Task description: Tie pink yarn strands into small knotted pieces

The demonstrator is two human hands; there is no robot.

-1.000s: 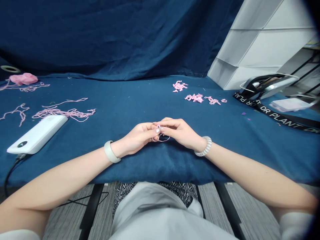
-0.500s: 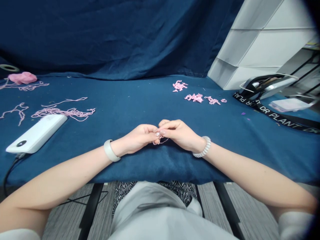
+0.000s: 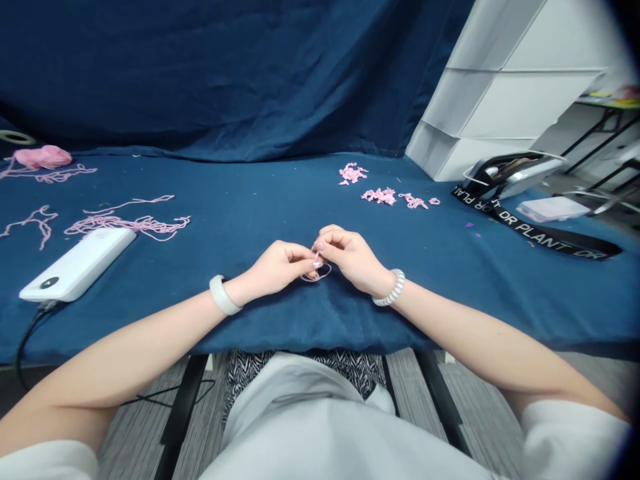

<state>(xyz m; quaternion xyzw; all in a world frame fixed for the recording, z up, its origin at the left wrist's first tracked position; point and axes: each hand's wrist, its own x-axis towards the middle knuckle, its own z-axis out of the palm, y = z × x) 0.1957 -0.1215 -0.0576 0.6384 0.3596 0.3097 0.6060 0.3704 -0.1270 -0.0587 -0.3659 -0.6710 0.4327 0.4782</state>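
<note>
A thin strand of pink yarn (image 3: 325,274) is pinched between my two hands near the front of the blue cloth. My left hand (image 3: 283,268) closes thumb and fingers on it. Just to the right and slightly higher, my right hand (image 3: 353,259) pinches the yarn too, its fingertips almost meeting the left ones. Below the fingers the strand hangs in a small loop. Part of the yarn is hidden by the fingertips.
Small pink yarn pieces (image 3: 379,195) lie in clumps at the back. Cut pink strands (image 3: 130,225) and a pink yarn ball (image 3: 43,157) are at left, beside a white power bank (image 3: 77,265) with a cable. A lettered black strap (image 3: 530,230) and white boxes (image 3: 495,107) stand at right.
My fingertips have drawn a little apart, the right hand now slightly higher. More of the yarn loop shows beneath them. The view has shifted slightly to the right.
</note>
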